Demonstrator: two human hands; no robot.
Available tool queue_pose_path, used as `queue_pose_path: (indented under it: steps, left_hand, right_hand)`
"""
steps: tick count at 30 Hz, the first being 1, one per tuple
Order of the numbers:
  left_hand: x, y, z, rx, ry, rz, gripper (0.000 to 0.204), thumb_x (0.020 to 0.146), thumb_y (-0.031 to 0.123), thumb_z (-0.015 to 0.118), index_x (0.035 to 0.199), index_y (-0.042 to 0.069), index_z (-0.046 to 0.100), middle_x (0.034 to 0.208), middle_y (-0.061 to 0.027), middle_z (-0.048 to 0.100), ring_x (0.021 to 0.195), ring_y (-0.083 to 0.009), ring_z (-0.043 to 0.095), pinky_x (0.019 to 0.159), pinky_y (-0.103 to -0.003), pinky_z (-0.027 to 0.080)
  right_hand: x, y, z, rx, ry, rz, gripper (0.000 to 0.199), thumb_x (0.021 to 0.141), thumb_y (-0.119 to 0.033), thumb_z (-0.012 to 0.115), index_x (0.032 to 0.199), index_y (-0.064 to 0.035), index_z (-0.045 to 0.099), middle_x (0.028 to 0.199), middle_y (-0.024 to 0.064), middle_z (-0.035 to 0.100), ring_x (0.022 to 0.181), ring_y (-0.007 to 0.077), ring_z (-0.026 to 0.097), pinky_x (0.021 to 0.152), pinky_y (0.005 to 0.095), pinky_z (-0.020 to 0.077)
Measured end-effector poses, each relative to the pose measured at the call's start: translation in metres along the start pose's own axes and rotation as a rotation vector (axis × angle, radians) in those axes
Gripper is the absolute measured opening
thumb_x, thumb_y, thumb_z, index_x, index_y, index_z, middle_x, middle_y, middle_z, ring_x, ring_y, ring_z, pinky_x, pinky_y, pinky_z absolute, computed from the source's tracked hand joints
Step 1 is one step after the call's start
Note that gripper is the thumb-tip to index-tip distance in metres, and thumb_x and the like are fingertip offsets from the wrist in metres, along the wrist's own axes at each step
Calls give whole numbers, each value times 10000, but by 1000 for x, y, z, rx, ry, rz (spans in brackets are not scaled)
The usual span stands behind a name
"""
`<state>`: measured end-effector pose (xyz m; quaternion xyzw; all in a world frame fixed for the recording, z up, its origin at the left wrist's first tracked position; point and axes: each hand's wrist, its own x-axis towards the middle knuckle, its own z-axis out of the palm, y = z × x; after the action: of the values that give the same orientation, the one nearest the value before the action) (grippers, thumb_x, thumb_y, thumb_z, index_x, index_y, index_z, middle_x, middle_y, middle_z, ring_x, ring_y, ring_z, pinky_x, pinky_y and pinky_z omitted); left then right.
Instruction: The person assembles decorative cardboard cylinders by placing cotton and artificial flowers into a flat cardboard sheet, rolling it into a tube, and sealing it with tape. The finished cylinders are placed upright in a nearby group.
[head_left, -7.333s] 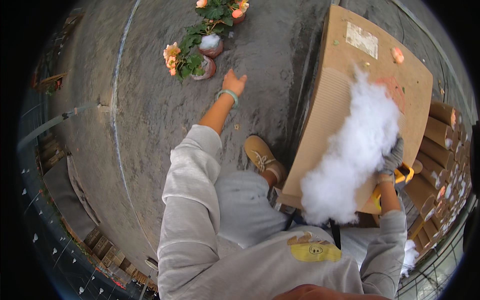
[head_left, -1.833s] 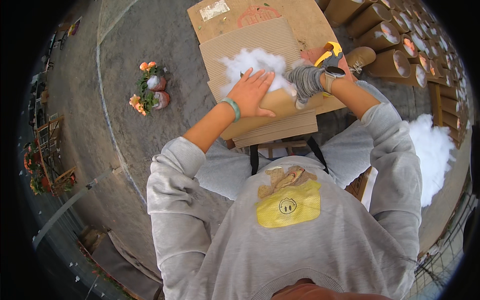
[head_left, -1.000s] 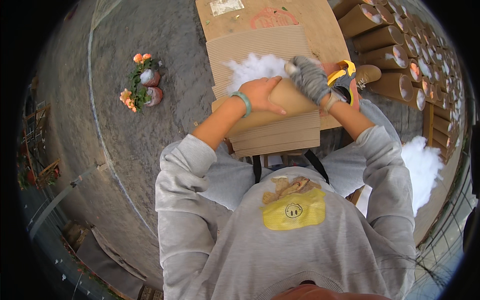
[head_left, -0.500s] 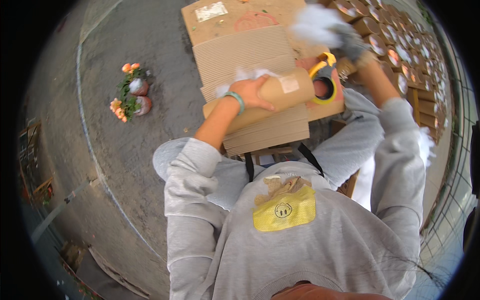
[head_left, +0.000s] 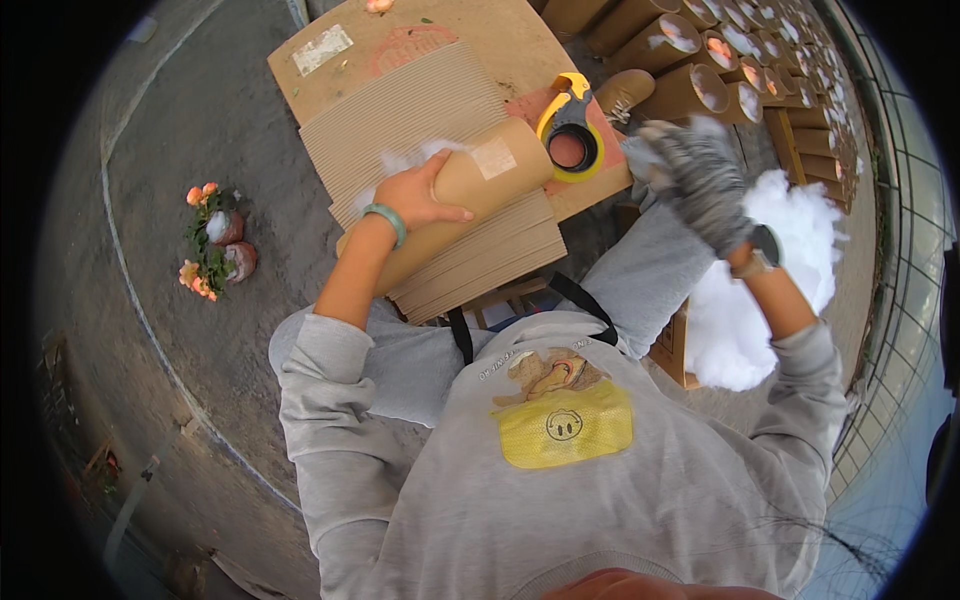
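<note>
My bare left hand (head_left: 420,196), with a green bangle at its wrist, is wrapped over a brown cardboard tube (head_left: 510,180). The tube lies aslant on stacked corrugated cardboard sheets (head_left: 400,100), a pale label patch on its side. White stuffing (head_left: 395,163) shows just behind the tube, by my left wrist. My right hand (head_left: 700,185), in a grey knit glove, hangs to the right of the board, apart from the tube. Motion blurs its fingers, and whether they hold any white fluff is unclear. A yellow and black tape dispenser (head_left: 570,130) lies past the tube's right end.
A large heap of white stuffing (head_left: 740,320) sits by my right forearm, above a cardboard box (head_left: 676,350). Rows of brown tubes (head_left: 700,90) stand at the far right. Two potted orange flowers (head_left: 215,240) are on the ground at left. A brown shoe (head_left: 625,92) shows beyond the dispenser.
My right hand has come back toward me from the far right, where it carried a white tuft. My left hand stays on the tube. The whole view has shifted and turned slightly.
</note>
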<state>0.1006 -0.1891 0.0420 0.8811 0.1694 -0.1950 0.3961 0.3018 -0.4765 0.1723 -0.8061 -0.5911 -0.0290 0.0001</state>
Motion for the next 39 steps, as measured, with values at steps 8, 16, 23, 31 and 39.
queue_pose_path:
  steps: [8, 16, 23, 31, 39]
  left_hand:
    - [9, -14, -7, 415, 287, 270, 1022, 575, 612, 703, 1380, 98, 341, 1220, -223, 521, 1124, -365, 503, 947, -367, 400]
    - [12, -23, 6, -173, -24, 197, 885, 658, 574, 683, 1300, 15, 439, 1231, -235, 506, 1105, -338, 515, 954, -365, 391]
    - [-19, -96, -34, -25, 64, -154, 668, 786, 493, 612, 1202, -19, 510, 1031, -199, 567, 907, -323, 574, 813, -375, 456]
    - [-31, -109, -12, 28, 452, -325, 515, 832, 510, 526, 884, 2, 592, 994, -185, 579, 841, -334, 569, 769, -412, 452]
    - [24, -31, -19, 9, -135, -26, 786, 578, 547, 749, 1084, -6, 515, 981, -209, 609, 896, -326, 593, 805, -383, 460]
  right_hand:
    - [113, -121, 143, 360, -106, -22, 524, 716, -402, 615, 1086, -35, 565, 1053, 128, 567, 981, 314, 508, 903, 440, 362]
    - [104, -125, 130, 280, 49, -77, 509, 711, -433, 604, 1028, -35, 589, 999, 119, 580, 949, 290, 516, 872, 440, 375]
    - [193, -112, 144, 308, -530, -32, 460, 891, -374, 387, 865, -16, 674, 952, 154, 615, 990, 323, 544, 898, 428, 371]
    - [197, -116, 167, 315, -45, -84, 388, 884, -342, 428, 939, -36, 661, 1111, 168, 565, 1033, 302, 520, 948, 430, 357]
    - [151, -113, 148, 243, -160, -123, 331, 824, -338, 482, 854, -65, 666, 871, 118, 633, 924, 292, 555, 854, 414, 390]
